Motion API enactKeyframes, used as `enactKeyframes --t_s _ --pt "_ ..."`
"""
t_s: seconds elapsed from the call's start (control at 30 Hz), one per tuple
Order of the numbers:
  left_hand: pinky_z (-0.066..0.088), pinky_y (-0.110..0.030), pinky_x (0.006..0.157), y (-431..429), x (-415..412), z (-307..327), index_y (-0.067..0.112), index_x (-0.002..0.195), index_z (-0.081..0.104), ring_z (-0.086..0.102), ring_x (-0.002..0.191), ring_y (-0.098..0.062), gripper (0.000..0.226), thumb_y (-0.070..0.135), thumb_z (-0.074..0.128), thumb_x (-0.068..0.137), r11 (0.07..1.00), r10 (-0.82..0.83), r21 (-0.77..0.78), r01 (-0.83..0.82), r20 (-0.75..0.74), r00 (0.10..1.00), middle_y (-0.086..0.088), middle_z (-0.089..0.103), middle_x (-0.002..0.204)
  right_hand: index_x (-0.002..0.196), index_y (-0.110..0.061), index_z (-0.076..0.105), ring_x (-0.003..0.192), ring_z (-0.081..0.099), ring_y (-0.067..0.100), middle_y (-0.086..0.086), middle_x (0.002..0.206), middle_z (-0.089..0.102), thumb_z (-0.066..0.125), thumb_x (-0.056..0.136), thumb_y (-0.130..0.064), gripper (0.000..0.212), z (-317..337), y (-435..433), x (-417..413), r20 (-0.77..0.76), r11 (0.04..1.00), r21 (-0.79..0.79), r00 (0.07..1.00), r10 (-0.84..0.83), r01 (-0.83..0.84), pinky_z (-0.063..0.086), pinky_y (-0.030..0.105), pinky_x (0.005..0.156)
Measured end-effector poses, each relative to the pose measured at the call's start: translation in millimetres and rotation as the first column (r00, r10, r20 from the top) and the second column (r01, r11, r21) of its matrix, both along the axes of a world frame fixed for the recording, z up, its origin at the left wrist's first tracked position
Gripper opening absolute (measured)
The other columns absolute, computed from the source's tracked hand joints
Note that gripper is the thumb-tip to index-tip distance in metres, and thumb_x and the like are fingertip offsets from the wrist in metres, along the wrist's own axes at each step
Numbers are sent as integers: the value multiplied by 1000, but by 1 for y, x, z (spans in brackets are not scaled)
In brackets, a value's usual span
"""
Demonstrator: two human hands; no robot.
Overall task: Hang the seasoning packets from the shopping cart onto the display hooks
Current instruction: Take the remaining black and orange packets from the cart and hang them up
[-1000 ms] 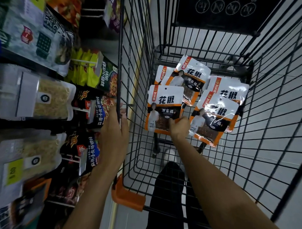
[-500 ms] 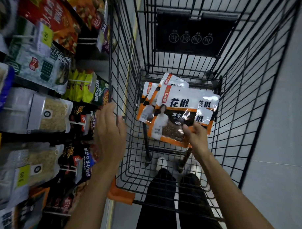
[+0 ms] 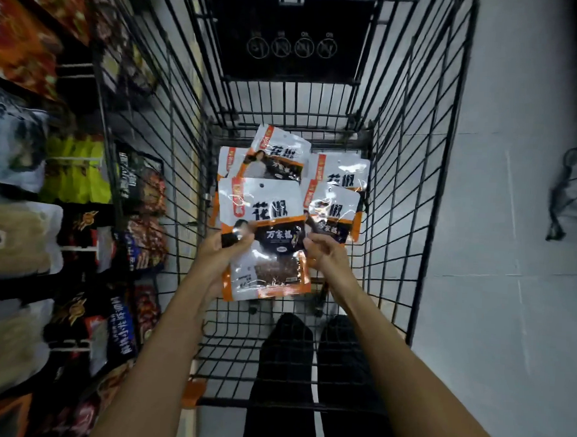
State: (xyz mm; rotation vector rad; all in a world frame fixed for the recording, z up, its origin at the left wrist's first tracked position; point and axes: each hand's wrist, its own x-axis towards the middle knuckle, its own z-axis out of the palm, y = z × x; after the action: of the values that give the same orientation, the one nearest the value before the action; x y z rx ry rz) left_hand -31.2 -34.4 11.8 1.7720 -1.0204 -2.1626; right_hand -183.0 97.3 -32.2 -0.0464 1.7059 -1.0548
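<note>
i see the seasoning packet (image 3: pixel 263 237) held upright over the near half of the shopping cart (image 3: pixel 409 190), clear of the wire walls on both sides. the left hand (image 3: pixel 222 253) pinches the packet's left edge, thumb on the front. the right hand (image 3: pixel 326 255) has its fingers curled onto the right edge. open grey floor (image 3: pixel 509 226) lies off the cart's right side. the display hooks (image 3: pixel 80 248), crowded with hanging bags, run close along the cart's left wall. at the cart's far end lie the loose packets (image 3: pixel 339 174), overlapping, white tops pointing away from me. dark trouser legs (image 3: pixel 285 365) show through the cart's near end.
</note>
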Motion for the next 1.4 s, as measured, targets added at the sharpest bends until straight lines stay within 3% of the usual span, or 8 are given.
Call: enactKeyframes --t_s 0.17,0.33,0.47,0.6,0.87,1.07,1.23,1.4 --pt "55 -29 64 -9 10 -33 13 98 66 69 76 -18 18 9 70 81 995 88 41 -90 42 995 -5 72 88 124 0 51 118 54 31 16 124 57 59 94 -16 35 -59 -6 -21 -439 899 382 898 -29 216 44 40 100" --pt "55 -25 54 -19 18 -50 14 95 66 71 67 -14 24 14 73 73 991 117 54 -119 45 992 0 74 78 133 2 41 126 48 36 22 134 51 66 90 -22 55 -95 -13 -24 -376 859 480 927 15 180 41 46 105" --pt "56 -26 56 -21 22 -57 9 97 62 71 70 -15 20 11 70 79 991 117 61 -120 46 992 -4 72 83 125 0 54 117 57 35 19 124 61 69 88 -32 52 -109 -16 -23 -335 819 538 942 -11 201 47 43 98" --pt "53 -40 86 -22 23 -59 5 105 63 64 91 -26 23 11 69 84 993 106 50 -110 82 991 -15 65 102 95 -6 67 101 65 34 18 106 69 75 82 -30 29 -112 -21 -20 -269 820 483 943 -194 306 53 44 88" --pt "57 -28 55 -26 28 -58 10 99 67 72 69 -17 21 12 71 79 987 141 63 -148 101 985 -6 75 84 71 -11 55 86 60 25 12 92 64 72 86 -26 27 -118 -38 -8 -122 820 375 900 -418 432 49 32 77" --pt "55 -23 53 -25 33 -57 14 90 67 72 68 -12 35 18 82 59 993 113 -53 -106 169 979 1 75 76 107 1 68 99 67 32 18 108 70 82 75 -23 42 -113 -38 -7 -32 845 305 891 -452 439 55 44 90" --pt "50 -18 50 -23 35 -53 16 81 61 65 67 -10 26 17 84 69 982 81 -189 -25 291 953 1 68 76 116 3 64 104 65 36 22 116 67 76 81 -15 41 -95 -36 -8 4 868 245 895 -446 431 52 50 94" --pt "54 -28 72 -17 35 -22 22 82 58 64 78 -19 24 14 80 76 957 145 -281 -76 234 961 -1 65 85 100 -9 63 101 66 33 21 116 66 66 89 -8 11 -45 -31 -12 44 918 50 917 -397 394 56 46 85"
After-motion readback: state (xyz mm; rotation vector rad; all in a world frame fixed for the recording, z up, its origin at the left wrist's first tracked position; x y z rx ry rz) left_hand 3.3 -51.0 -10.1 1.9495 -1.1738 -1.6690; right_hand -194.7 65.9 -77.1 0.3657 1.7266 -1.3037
